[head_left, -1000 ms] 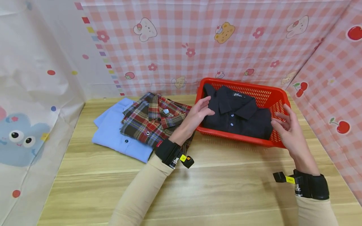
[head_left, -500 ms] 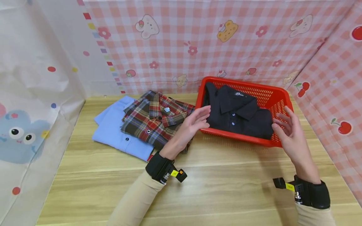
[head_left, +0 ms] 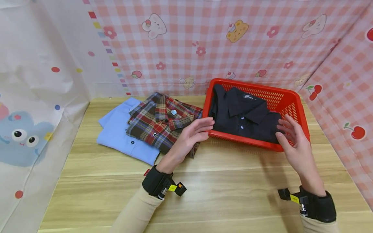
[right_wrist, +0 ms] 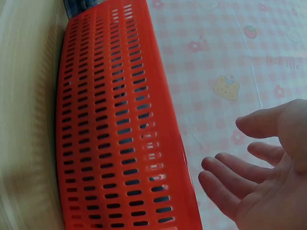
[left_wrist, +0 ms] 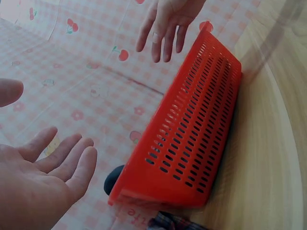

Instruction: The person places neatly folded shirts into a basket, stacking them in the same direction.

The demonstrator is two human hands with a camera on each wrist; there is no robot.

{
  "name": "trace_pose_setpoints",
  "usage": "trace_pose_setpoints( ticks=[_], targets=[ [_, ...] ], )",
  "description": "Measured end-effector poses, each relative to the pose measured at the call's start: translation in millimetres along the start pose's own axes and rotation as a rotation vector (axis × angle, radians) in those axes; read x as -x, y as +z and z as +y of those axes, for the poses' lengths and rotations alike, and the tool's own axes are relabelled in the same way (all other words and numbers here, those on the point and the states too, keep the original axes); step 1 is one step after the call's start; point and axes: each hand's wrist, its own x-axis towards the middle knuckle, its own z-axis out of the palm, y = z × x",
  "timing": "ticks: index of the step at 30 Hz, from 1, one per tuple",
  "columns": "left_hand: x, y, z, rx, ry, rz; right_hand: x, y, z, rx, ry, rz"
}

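Observation:
A folded black collared shirt [head_left: 230, 113] lies inside the red plastic basket [head_left: 247, 138]. My left hand [head_left: 189, 137] holds nothing; it hovers by the basket's front left corner and overlaps the plaid shirt [head_left: 151, 121]. Its fingers are loosely extended, and in the left wrist view they stand apart from the basket's perforated wall [left_wrist: 192, 124]. Over the basket's front right corner is my right hand [head_left: 298, 152], likewise holding nothing, its fingers slightly bent. The right wrist view has that hand [right_wrist: 264, 187] beside the rim, with a gap between its thumb and fingers.
The plaid shirt, neatly folded, partly covers a folded light blue shirt [head_left: 116, 136] on the left of the wooden table [head_left: 215, 194]. Gingham cloth [head_left: 180, 42] rises right behind the basket, and another patterned cloth [head_left: 349, 97] stands close on the right.
My left hand has drawn back from over the black shirt, toward me and to the left. The right hand has lowered slightly toward me. The black shirt stays in the basket.

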Motion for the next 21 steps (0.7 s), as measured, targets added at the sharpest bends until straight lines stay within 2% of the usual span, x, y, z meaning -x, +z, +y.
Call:
trace_pose_setpoints(
  ticks=[10, 14, 21],
  targets=[
    [20.1, -5.2, -2.0, 0.001, 0.006, -0.006, 14.9, 13.4, -8.7, -0.093, -0.088, 0.045],
    [27.2, -8.1, -0.4, 0.028, 0.003, 0.005, 20.8, 21.2, -12.0, -0.133, -0.093, 0.041],
    [37.0, -14.4, -0.8, 0.013, -0.005, 0.026, 33.2, 33.6, -15.1, -0.185, -0.105, 0.070]
  ],
)
